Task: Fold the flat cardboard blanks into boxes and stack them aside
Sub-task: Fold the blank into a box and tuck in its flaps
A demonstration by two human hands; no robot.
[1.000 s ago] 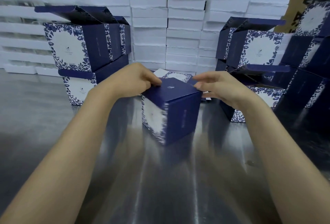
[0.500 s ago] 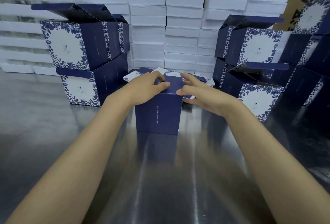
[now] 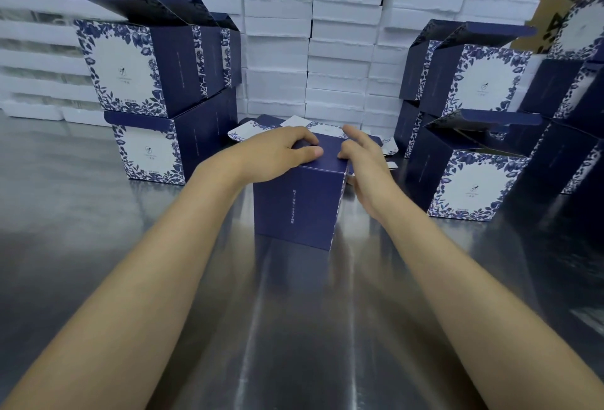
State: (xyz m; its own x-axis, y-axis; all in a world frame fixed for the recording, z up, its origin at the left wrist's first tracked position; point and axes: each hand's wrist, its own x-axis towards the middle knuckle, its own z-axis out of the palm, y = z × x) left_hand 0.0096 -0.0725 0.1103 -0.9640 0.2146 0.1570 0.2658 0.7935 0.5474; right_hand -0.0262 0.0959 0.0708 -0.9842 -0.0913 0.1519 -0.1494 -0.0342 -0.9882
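Change: box (image 3: 295,203) now turned square to us, middle of counter (image 3: 294,328) | our left hand (image 3: 277,156) fingers curled over its top | right hand (image 3: 366,161) fingers straight, spread, touching right edge | we judge: closed, ready to stack.

Cool, even light falls from above, and shadows are faint. The steel desk (image 3: 294,328) catches it in pale lengthwise streaks of glare and shows a dim reflection below the dark blue box (image 3: 294,210). The white stacks (image 3: 32,63) at far left are smeared. Wide-angle stretch bows the edges.
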